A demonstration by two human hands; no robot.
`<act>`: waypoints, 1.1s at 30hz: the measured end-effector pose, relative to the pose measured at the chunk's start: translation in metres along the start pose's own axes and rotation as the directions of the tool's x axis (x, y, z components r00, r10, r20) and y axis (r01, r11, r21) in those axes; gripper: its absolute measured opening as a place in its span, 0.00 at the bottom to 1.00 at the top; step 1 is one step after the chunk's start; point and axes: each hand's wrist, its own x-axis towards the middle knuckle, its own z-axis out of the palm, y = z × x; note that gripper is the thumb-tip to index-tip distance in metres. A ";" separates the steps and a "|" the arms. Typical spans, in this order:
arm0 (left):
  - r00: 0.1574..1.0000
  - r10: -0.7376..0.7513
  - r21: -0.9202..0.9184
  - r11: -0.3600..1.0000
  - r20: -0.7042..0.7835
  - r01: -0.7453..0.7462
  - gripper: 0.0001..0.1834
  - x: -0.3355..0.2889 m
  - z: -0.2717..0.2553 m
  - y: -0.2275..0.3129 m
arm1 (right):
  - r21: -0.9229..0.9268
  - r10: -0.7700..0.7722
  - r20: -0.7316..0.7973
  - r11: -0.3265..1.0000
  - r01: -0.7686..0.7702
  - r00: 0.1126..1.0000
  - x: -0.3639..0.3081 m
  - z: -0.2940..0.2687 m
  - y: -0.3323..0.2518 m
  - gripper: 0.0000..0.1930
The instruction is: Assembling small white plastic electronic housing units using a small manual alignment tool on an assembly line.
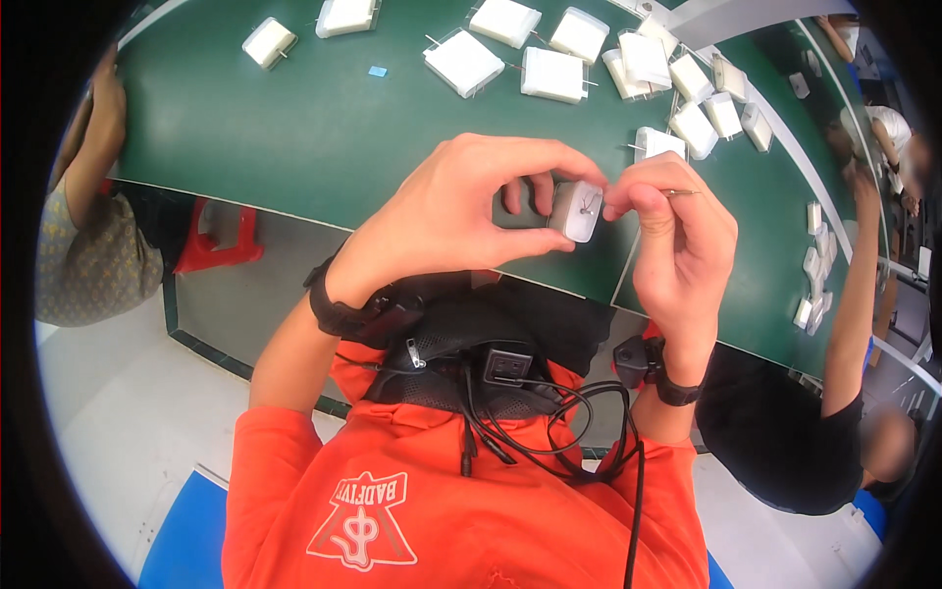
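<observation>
While black cables [549, 402] lay across the red shirt [471, 520], the left hand [456, 201] curved around a small whitish box [575, 214], gripping it between thumb and fingers over the green table [294, 128]. Its wired end faced the right hand [685, 231], whose fingertips were just beside it; that hand was mostly curled, holding a thin metal pin [680, 192]. Beyond both hands, more white boxes [464, 64] lay scattered near a blue scrap [378, 72].

Over the remote feed I see a whitish box-shaped block [579, 225], tilted, fine dark prongs [589, 207] at its end face, in the left hand [456, 201]; slender metal pin [681, 192], near-level, in the right hand [687, 236].
</observation>
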 end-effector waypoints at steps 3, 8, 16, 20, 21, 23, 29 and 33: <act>1.000 -0.015 0.007 1.000 0.009 0.015 0.29 0.000 -0.001 -0.001 | 0.075 0.016 -0.021 0.997 -0.014 1.000 -0.005 0.001 0.004 0.08; 1.000 0.011 0.018 1.000 0.016 -0.012 0.28 0.003 0.000 -0.001 | 0.162 0.066 -0.067 0.985 -0.055 0.996 -0.013 -0.002 0.009 0.09; 1.000 -0.013 0.007 1.000 0.006 0.013 0.28 0.001 0.000 0.000 | 0.104 0.090 -0.064 0.991 -0.083 0.994 -0.011 0.001 0.003 0.08; 1.000 -0.012 0.002 1.000 0.006 0.012 0.28 0.000 0.000 -0.001 | 0.091 0.058 -0.060 0.994 -0.052 0.997 -0.009 0.000 0.004 0.08; 1.000 -0.013 0.001 1.000 0.006 0.013 0.28 0.000 0.000 -0.001 | 0.096 0.052 -0.066 0.994 -0.045 0.997 -0.009 0.001 0.004 0.09; 1.000 -0.007 0.003 1.000 -0.004 0.007 0.28 0.001 0.000 -0.001 | 0.101 0.046 -0.071 0.994 -0.039 0.996 -0.009 0.001 0.005 0.09; 1.000 -0.022 -0.004 1.000 0.005 0.022 0.28 0.001 0.000 0.000 | 0.033 0.016 -0.042 0.999 -0.014 0.999 -0.013 -0.001 0.005 0.08; 0.999 -0.035 -0.013 0.999 0.007 0.035 0.28 0.000 0.001 0.000 | 0.091 0.082 -0.079 0.993 -0.075 0.993 -0.022 0.003 0.006 0.08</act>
